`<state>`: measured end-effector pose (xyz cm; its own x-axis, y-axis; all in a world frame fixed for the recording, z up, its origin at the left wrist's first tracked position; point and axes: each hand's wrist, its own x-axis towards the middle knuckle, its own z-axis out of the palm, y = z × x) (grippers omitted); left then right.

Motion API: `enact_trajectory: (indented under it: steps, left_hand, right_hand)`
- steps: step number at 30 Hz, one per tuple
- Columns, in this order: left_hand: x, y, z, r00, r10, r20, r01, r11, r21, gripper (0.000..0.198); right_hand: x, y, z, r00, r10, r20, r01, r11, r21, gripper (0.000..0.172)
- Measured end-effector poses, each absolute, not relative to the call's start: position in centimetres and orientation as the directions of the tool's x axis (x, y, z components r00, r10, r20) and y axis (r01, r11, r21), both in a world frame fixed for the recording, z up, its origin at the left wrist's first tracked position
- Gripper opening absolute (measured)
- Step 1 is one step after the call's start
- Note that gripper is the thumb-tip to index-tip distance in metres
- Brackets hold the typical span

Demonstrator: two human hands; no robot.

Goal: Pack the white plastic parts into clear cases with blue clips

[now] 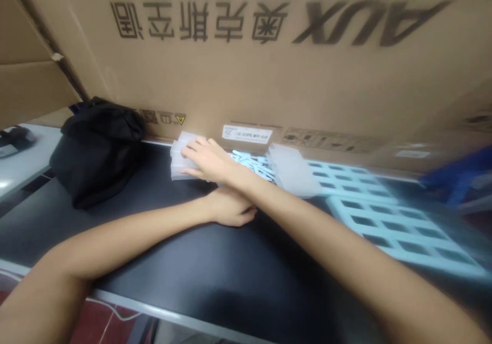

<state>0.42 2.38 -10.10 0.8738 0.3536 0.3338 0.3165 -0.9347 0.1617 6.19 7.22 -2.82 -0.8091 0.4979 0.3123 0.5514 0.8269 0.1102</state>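
My right hand [203, 160] reaches across to the left and lies on a stack of small translucent plastic boxes [180, 155] at the back of the black table [161, 262], fingers wrapped over the stack's top. My left hand [230, 208] rests on the table under my right forearm, fingers curled loosely; whether it holds anything is hidden. Just right of the right hand lies a pile of small pale-blue parts [251, 162].
A big cardboard box [269, 67] stands along the table's back edge. A black bag [96, 146] sits at the left. Pale-blue gridded trays [384, 216] and a translucent box [294, 169] lie at the right. The table's front edge runs close to me.
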Motion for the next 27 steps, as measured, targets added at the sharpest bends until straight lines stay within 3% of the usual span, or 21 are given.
enact_trajectory:
  steps: [4, 10, 16, 19, 23, 27]
  left_hand:
    - [0.5, 2.3, -10.1, 0.886, 0.338, 0.318, 0.322, -0.941, 0.102, 0.035]
    - [0.7, 1.4, -9.6, 0.919, 0.283, 0.276, 0.319, -0.943, -0.097, 0.017]
    - [-2.6, 2.0, -7.2, 0.919, 0.168, 0.357, 0.255, -0.944, -0.211, 0.021]
    - [-7.6, 3.2, -5.6, 0.812, 0.356, 0.462, 0.485, -0.852, -0.197, 0.019]
    - [-14.6, 5.3, -4.1, 0.591, 0.578, 0.563, 0.757, -0.639, -0.138, 0.056]
    - [-17.9, 6.7, -4.9, 0.53, 0.724, 0.441, 0.802, -0.597, 0.017, 0.081]
  right_hand:
    - [7.4, 7.5, -3.5, -0.781, 0.52, 0.346, 0.574, 0.815, 0.072, 0.038]
    - [16.4, 5.6, -3.1, -0.634, 0.588, 0.502, 0.684, 0.729, 0.009, 0.052]
    - [30.2, 2.0, -4.3, -0.447, 0.791, 0.417, 0.828, 0.543, -0.142, 0.094]
    - [34.7, 1.0, -6.0, -0.355, 0.883, 0.305, 0.879, 0.427, -0.213, 0.11]
    - [36.2, 1.3, -7.9, -0.328, 0.924, 0.198, 0.897, 0.37, -0.243, 0.116]
    - [34.8, 2.5, -8.3, -0.384, 0.901, 0.203, 0.872, 0.426, -0.242, 0.122]
